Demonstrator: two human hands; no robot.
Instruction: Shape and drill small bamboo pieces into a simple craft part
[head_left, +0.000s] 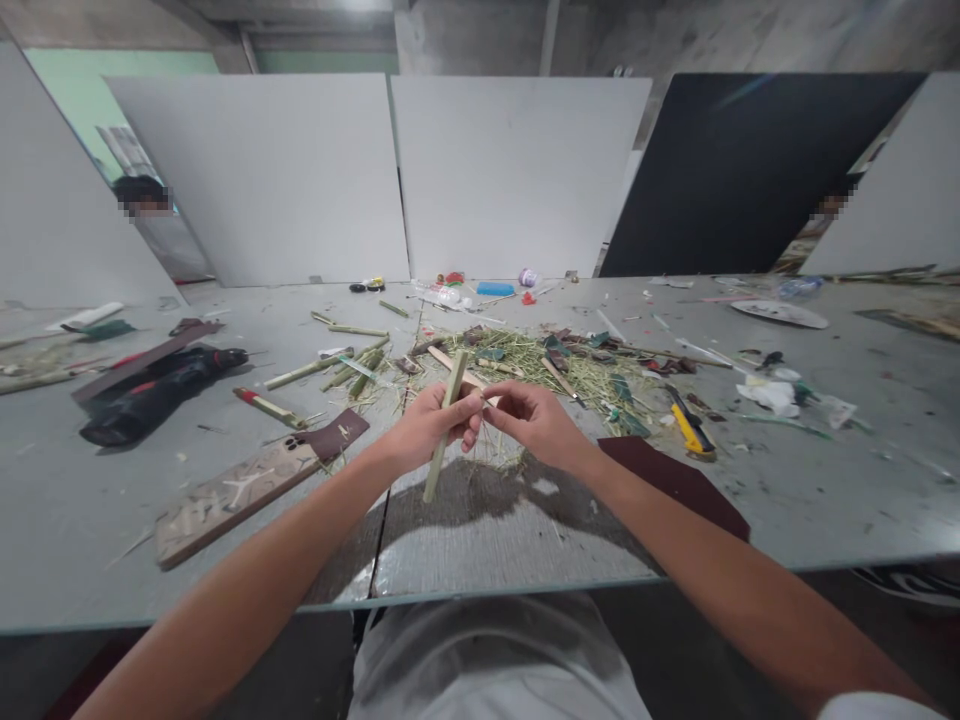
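My left hand is wrapped round a pale green bamboo stick, held nearly upright above the grey table. My right hand is beside it, fingers pinched toward the stick's middle; what the fingertips hold is too small to make out. A heap of thin bamboo shavings lies just beyond both hands.
A yellow utility knife lies right of the shavings, a dark red sheet under my right forearm. At left are a wooden board, several bamboo pieces and a black drill. White and black partition boards stand behind. Other people sit at far left and far right.
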